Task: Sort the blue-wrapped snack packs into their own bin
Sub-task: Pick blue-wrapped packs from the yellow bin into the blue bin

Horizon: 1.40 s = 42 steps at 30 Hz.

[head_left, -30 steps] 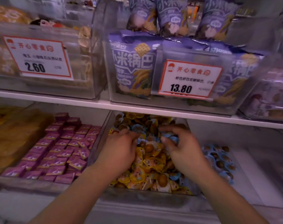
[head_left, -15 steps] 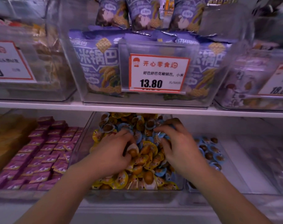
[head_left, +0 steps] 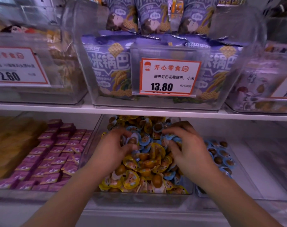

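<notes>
Left hand [head_left: 114, 150] sits curled in the mixed bin [head_left: 139, 196], fingers bent round a small cluster of packs, at least one blue-rimmed; exact count hidden by the fingers. Right hand [head_left: 187, 150] is curled too, fingertips dug into a clump of blue-wrapped snack packs [head_left: 169, 138] near the bin's back right; whether it has a firm hold or is only raking cannot be told. The blue packs lie mostly across the middle and back of the mixed bin, tangled among yellow-wrapped packs [head_left: 157, 152], which fill the front. The blue-only bin [head_left: 201, 191] stands just beside it on the right, already holding a loose layer of blue packs [head_left: 219, 154]. Main risk: a handful taken this blindly probably drags yellow packs along, so they land in the blue bin. Packs look slick and light, so some likely slip out on the lift over the shared wall and fall between bins or off the shelf. Further out, pink boxes [head_left: 56, 154] sit in the left bin, purple bags [head_left: 110, 69] and a price card [head_left: 169, 76] on the shelf above; low shelf edge could knock a raised hand.
</notes>
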### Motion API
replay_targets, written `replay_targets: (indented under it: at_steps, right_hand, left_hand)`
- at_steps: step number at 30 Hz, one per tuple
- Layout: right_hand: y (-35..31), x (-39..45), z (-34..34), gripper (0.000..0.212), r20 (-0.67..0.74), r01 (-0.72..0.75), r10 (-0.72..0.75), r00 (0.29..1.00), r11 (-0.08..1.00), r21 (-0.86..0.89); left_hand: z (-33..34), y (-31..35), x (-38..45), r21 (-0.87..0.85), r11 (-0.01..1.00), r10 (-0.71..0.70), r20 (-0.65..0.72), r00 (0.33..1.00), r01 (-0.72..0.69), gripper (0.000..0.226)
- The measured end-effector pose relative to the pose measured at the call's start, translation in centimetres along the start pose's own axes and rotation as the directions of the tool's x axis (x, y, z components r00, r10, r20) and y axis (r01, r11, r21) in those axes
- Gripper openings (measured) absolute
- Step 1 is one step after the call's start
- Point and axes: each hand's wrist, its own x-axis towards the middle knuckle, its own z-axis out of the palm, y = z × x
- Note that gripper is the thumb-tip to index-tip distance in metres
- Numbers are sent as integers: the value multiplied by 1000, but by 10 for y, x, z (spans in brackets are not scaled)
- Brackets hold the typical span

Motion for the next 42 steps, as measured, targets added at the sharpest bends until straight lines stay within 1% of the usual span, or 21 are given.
replay_targets:
  at_steps: [2, 3, 4, 5, 7, 8, 9, 10, 16, 20, 22, 24, 25, 27, 29, 31, 34, 36, 37, 39, 42]
  right_hand:
    - [-6, 1, -1, 24, -17, -118, 122, 992, 979, 164]
    - [-11, 2, 0, 19, -6, -208, 221, 975, 926, 316]
    - [-16, 2, 1, 14, 42, -307, 334, 942, 801, 515]
    - [-21, 3, 3, 10, 162, -407, 426, 890, 582, 704]
    - [-34, 3, 6, 15, 479, -529, 372, 795, 38, 848]
    - [-39, 2, 6, 18, 576, -563, 307, 758, -139, 815]
    - [-41, 1, 6, 19, 624, -576, 269, 734, -240, 781]
    - [-41, 1, 5, 22, 641, -580, 254, 724, -276, 766]
    - [-40, -5, 5, 50, 651, -665, 251, 716, -36, 746]
    - [-49, -10, 2, 56, 619, -633, 279, 734, -47, 772]
    - [-48, -11, -9, 59, 653, -630, 326, 684, -187, 753]
    - [-51, -6, -17, 47, 612, -605, 333, 718, -137, 784]
    - [-41, -8, -16, 35, 548, -575, 278, 789, 17, 818]
    - [-16, -7, -31, 17, 328, -431, 323, 888, 337, 837]
    - [18, 0, -46, 16, 74, -348, 419, 905, 629, 696]
    - [54, 4, -67, 17, -41, -389, 456, 889, 800, 458]
    - [111, -8, -92, 11, 162, -610, 588, 792, 774, 169]
    - [136, -20, -100, 31, 228, -699, 688, 689, 714, -40]
    - [143, -24, -103, 38, 208, -704, 707, 676, 703, -100]
    - [149, -25, -103, 38, 145, -677, 675, 723, 735, -49]
    - [137, -17, -97, 22, -17, -593, 605, 796, 786, 176]
  left_hand:
    - [-5, 5, 0, -126, 992, 6, -95, 995, -18, 26]
    - [-6, 11, -2, -181, 982, 35, -111, 993, -55, 27]
    - [-6, 19, -6, -234, 967, 75, -108, 991, -98, 27]
    - [-4, 30, -11, -277, 951, 120, -92, 989, -141, 29]
    - [4, 48, -25, -281, 929, 231, -72, 970, -242, 38]
    - [8, 54, -31, -259, 919, 288, -73, 955, -297, 40]
    - [12, 57, -35, -238, 908, 336, -78, 939, -344, 40]
    - [14, 59, -37, -223, 899, 368, -85, 926, -378, 39]
    - [23, 67, -46, -196, 891, 405, -62, 912, -409, 58]
    - [28, 74, -46, -188, 925, 328, -40, 944, -330, 75]
    - [27, 75, -45, -162, 918, 360, -38, 932, -362, 86]
    - [27, 72, -47, -158, 899, 414, 4, 910, -408, 89]
    - [27, 69, -47, -164, 894, 428, 28, 903, -418, 86]
    - [28, 62, -47, -155, 897, 430, 93, 898, -413, 82]
    - [27, 56, -44, -91, 890, 456, 134, 880, -448, 72]
    - [27, 52, -41, -30, 879, 474, 148, 868, -476, 54]
    - [27, 46, -38, 18, 881, 461, 196, 865, -473, 45]
    - [29, 42, -37, 60, 879, 448, 234, 863, -473, 47]
    - [30, 42, -36, 83, 878, 439, 251, 863, -471, 49]
    - [32, 42, -35, 129, 878, 415, 277, 867, -461, 52]
    - [34, 43, -34, 222, 868, 364, 325, 873, -444, 56]
